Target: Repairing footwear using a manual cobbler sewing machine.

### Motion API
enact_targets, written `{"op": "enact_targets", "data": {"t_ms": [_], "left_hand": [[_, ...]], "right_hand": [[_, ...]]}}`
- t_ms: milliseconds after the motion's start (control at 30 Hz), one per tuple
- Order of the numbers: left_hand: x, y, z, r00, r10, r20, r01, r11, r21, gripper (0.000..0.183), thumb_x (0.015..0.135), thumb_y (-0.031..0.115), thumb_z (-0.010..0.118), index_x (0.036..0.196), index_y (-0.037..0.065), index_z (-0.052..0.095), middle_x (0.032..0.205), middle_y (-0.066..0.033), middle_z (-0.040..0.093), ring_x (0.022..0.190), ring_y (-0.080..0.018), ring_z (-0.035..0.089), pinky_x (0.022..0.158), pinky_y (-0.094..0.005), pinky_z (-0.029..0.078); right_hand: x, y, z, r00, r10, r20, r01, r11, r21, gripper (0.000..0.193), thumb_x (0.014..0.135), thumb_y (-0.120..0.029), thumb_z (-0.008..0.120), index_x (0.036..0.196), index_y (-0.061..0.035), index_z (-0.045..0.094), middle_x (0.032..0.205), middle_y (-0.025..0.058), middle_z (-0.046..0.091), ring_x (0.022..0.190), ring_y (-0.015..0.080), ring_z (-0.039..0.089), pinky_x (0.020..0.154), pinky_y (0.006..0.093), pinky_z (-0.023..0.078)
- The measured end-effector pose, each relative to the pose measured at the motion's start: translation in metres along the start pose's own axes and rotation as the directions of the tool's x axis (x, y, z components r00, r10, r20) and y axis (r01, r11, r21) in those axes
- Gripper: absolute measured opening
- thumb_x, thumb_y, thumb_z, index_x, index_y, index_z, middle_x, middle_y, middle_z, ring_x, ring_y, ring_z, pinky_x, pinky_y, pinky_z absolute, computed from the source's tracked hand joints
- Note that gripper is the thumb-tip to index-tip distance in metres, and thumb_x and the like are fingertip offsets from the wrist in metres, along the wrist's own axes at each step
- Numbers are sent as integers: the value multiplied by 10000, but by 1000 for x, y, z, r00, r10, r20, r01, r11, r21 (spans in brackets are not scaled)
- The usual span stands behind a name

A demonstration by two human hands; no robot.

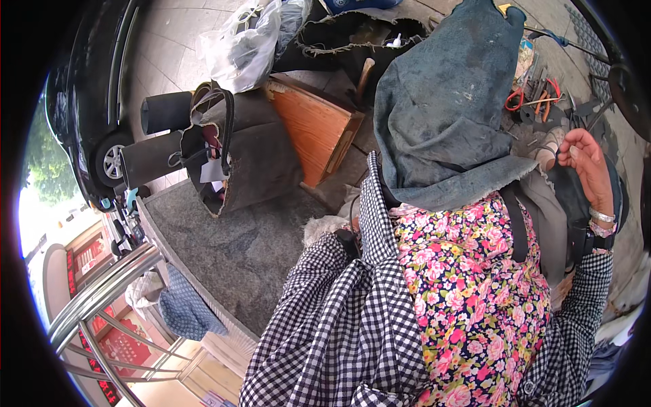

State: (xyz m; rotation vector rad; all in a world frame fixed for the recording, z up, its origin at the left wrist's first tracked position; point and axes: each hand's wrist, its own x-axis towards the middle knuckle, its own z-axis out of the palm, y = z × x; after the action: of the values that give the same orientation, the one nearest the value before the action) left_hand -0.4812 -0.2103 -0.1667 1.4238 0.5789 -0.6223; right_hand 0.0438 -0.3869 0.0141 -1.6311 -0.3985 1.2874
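Observation:
My right hand (587, 166) is raised at the right, a bracelet at its wrist. Its fingertips are pressed together in a pinch; whatever they hold is too small to make out. Just left of it is part of a light-coloured shoe (550, 144). A worn blue-grey cloth (447, 115) covers my lap. My left forearm, in a black-and-white checked sleeve (308, 285), bends inward, and a dark band shows near its end. My left hand is mostly hidden by the jacket; beside it lies a pale fuzzy material (322, 228).
Red-handled scissors (515, 100) and orange-handled pliers (542, 105) lie on the paving. A wooden box (312, 125), dark bag (261, 152), white plastic bag (241, 57) and open black sack (319, 51) stand ahead. A metal railing (102, 288) and black car (88, 102) are left.

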Motion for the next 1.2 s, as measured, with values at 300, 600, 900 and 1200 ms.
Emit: {"op": "enact_targets", "data": {"t_ms": [300, 600, 900, 1200], "left_hand": [[-9, -11, 4, 984, -170, 55, 172, 985, -26, 359, 776, 162, 543, 1101, 13, 511, 1051, -107, 571, 876, -183, 571, 783, -293, 455], [-48, 54, -1, 953, -269, 137, 294, 929, -226, 327, 771, 130, 530, 1070, -3, 523, 979, -96, 601, 775, -156, 590, 666, -261, 474], [-66, 152, -45, 909, -414, -42, 328, 775, -540, 127, 826, 93, 510, 913, 14, 557, 784, -7, 595, 626, -64, 547, 535, -188, 441], [-58, 240, -75, 972, -179, 151, 110, 918, 382, 164, 727, 3, 494, 870, 10, 575, 765, -80, 586, 684, -168, 553, 620, -273, 430]], "right_hand": [[-1, 2, -1, 1000, 24, -11, -24, 1000, -20, 186, 817, -135, 518, 976, -42, 495, 853, 27, 542, 754, 93, 534, 689, 228, 439], [-5, 2, -1, 998, 41, -38, -43, 998, -45, 169, 815, -129, 519, 961, -46, 501, 844, 15, 550, 735, 83, 532, 684, 217, 435], [-6, 5, 8, 999, 41, -34, -45, 994, -98, 149, 809, -131, 529, 926, -41, 514, 811, 10, 554, 723, 71, 521, 668, 205, 421], [-21, 6, 17, 995, -79, -53, 72, 990, -121, 157, 796, -127, 540, 911, -21, 515, 791, 5, 542, 723, 66, 506, 665, 198, 411]]}}
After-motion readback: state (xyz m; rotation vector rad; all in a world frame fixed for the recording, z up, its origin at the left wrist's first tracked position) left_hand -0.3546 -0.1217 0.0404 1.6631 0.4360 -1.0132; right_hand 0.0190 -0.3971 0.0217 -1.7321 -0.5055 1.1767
